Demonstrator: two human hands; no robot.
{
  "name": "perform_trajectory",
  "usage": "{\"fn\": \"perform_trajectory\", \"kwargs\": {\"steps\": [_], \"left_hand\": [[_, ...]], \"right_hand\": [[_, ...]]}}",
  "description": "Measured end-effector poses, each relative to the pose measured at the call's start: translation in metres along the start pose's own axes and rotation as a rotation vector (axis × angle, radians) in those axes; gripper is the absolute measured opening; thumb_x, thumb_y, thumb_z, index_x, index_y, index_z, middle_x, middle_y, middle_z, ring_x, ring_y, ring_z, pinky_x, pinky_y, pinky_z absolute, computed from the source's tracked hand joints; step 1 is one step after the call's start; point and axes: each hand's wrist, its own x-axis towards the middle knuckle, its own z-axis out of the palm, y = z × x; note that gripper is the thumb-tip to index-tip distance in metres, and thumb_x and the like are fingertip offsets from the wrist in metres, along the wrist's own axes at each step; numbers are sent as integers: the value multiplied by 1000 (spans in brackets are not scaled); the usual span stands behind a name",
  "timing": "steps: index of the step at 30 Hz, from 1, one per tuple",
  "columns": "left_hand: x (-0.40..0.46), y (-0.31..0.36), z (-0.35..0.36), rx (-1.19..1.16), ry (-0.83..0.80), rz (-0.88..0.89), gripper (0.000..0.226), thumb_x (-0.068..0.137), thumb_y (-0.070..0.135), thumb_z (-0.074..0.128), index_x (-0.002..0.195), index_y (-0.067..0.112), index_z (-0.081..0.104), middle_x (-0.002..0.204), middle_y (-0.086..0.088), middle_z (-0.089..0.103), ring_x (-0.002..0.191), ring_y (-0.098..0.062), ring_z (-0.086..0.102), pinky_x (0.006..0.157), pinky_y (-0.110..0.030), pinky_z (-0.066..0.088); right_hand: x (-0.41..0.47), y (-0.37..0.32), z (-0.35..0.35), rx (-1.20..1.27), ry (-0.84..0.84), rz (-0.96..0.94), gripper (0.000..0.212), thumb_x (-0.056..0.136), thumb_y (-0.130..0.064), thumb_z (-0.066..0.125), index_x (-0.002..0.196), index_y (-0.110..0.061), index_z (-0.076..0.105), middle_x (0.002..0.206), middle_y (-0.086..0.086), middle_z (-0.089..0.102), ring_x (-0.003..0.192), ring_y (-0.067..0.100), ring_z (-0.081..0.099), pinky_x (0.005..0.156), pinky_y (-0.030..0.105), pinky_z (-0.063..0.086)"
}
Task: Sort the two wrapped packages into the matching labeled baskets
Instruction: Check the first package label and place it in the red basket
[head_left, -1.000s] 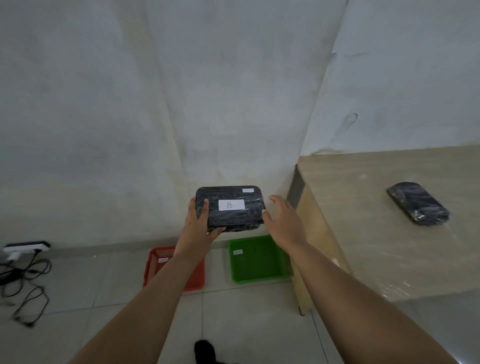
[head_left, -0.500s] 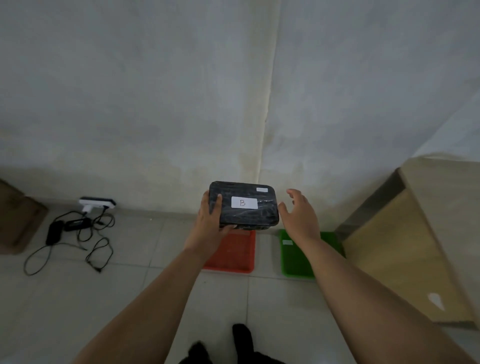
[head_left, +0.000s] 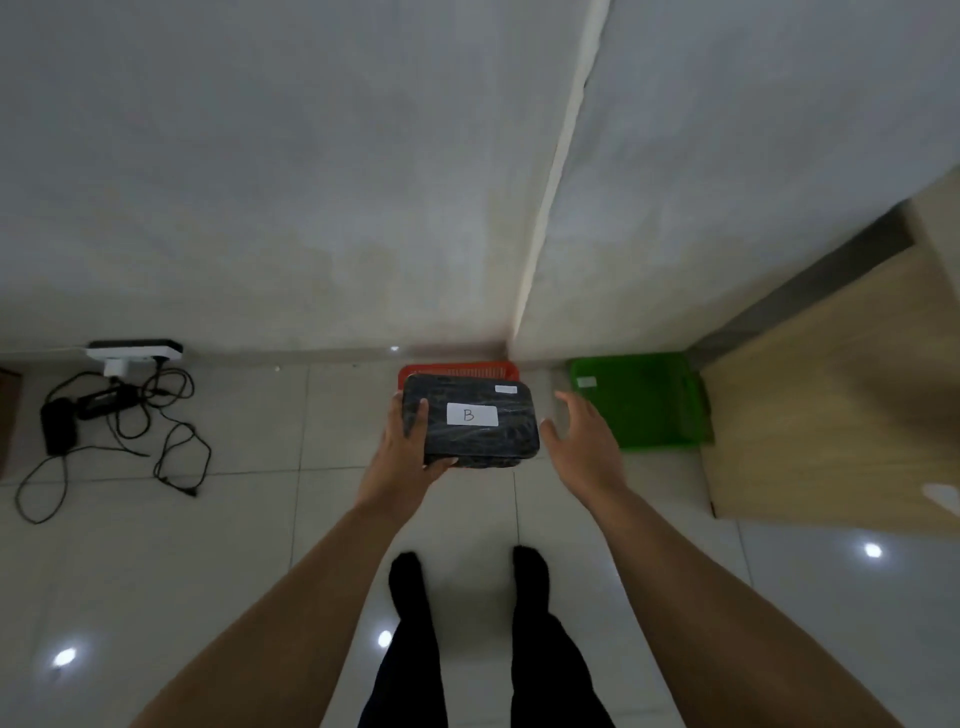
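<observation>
A black wrapped package (head_left: 485, 441) with a white label reading B is held flat by its left edge in my left hand (head_left: 402, 449). It hovers over the red basket (head_left: 457, 370), hiding all but the basket's far rim. My right hand (head_left: 584, 441) is just right of the package with fingers spread, holding nothing and apart from the package. The green basket (head_left: 639, 405), with a small white label at its far left corner, sits on the floor to the right of the red one. The second package is out of view.
Both baskets stand against the wall at a corner. A wooden table's side panel (head_left: 831, 415) rises right of the green basket. A white power strip (head_left: 132, 353) and tangled black cables (head_left: 119, 421) lie on the tiled floor at left. My legs (head_left: 467, 639) show below.
The view has swung left and tilted down, so the table top and second package left the frame. The package in my left hand now hangs over the red basket.
</observation>
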Motion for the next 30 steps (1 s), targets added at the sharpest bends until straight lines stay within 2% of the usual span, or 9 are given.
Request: {"fn": "perform_trajectory", "kwargs": {"steps": [4,8,14,20,25,28,30], "left_hand": [[27,-33,33,-10,-51,-16,85,87,35,59,148,15,2,157,-13,-7,145,-30,10,114,-42,27],[66,-68,77,-57,-47,-26,87,87,35,59,148,17,-1,157,-12,-5,144,-30,15,114,-48,31],[133,-136,173,-74,-45,-48,88,87,35,59,148,18,-1,157,-11,-8,145,-29,11,112,-49,33],[215,-197,280,-42,-24,-69,89,87,44,55,147,24,-7,157,-5,-16,146,-28,-2,114,-51,24],[280,-237,345,-3,-8,-55,89,85,49,55,147,26,-5,157,-5,-14,145,-32,4,111,-53,25],[305,-251,374,36,-6,-53,91,84,51,54,147,26,-7,157,-5,-15,145,-33,8,111,-50,27],[317,-256,388,43,-12,-39,92,83,50,56,147,24,-5,157,-6,-16,144,-32,9,111,-50,28]], "right_hand": [[20,13,44,-1,-42,17,38,88,-27,52,125,-16,47,126,8,56,109,25,53,80,29,35],[56,36,94,0,-78,36,41,89,-28,51,128,-17,44,129,7,54,113,24,51,85,29,36],[122,102,182,-25,-96,34,42,90,-29,51,130,-16,43,129,7,54,116,24,50,93,34,39],[195,180,277,-93,-84,0,40,90,-30,52,128,-19,43,125,4,57,111,20,54,94,39,48],[248,231,341,-139,-39,-21,39,87,-24,55,124,-18,44,122,5,54,111,21,53,95,44,49],[269,252,368,-148,-66,-29,47,87,-23,54,130,-18,36,140,11,41,131,29,40,104,51,41],[277,262,379,-141,-82,-35,53,88,-24,53,136,-19,30,150,10,30,138,29,30,108,52,35]]}}
